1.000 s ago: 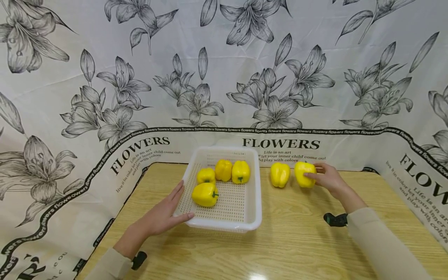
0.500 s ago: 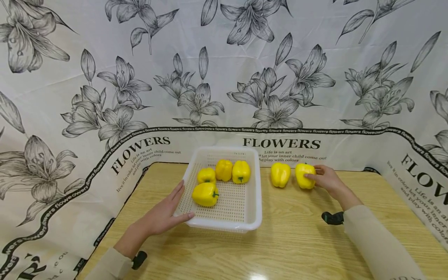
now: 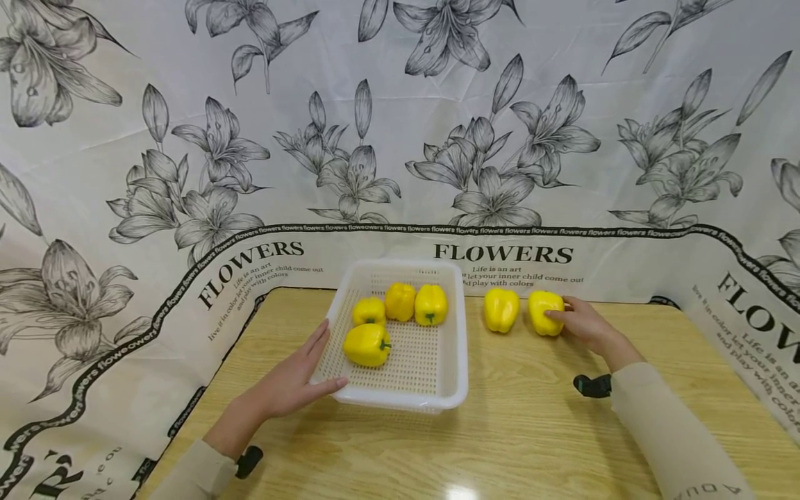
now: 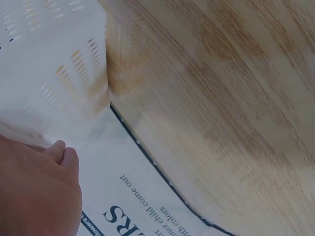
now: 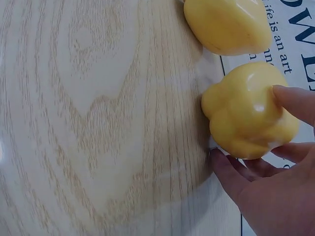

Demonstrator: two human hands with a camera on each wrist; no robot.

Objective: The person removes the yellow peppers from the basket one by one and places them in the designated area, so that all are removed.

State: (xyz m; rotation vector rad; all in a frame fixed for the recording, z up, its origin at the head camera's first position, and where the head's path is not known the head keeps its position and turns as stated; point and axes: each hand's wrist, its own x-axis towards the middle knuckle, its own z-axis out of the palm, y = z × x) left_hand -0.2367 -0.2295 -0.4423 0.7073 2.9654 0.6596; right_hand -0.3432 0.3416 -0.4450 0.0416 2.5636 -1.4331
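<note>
Little but the right forearm [image 3: 656, 420] has moved; the right hand [image 3: 585, 324] curls thumb and fingers round a yellow pepper [image 3: 542, 314] near the far edge of the desk [image 3: 512, 437]; the left hand [image 3: 287, 384], fingers straight, touches the white basket [image 3: 406, 401].

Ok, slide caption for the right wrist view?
Right hand grips a yellow pepper; a second pepper sits beside it.

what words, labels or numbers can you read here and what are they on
"FLOWERS": flower-print cloth, more than once
"Life is an art": same cloth
"let your inner child come out": same cloth
"play with colors": same cloth
"flowers", repeated: black band on the cloth
Right sleeve: partial lettering, unclear
Some small side print: too blurred
No numbers readable
</note>
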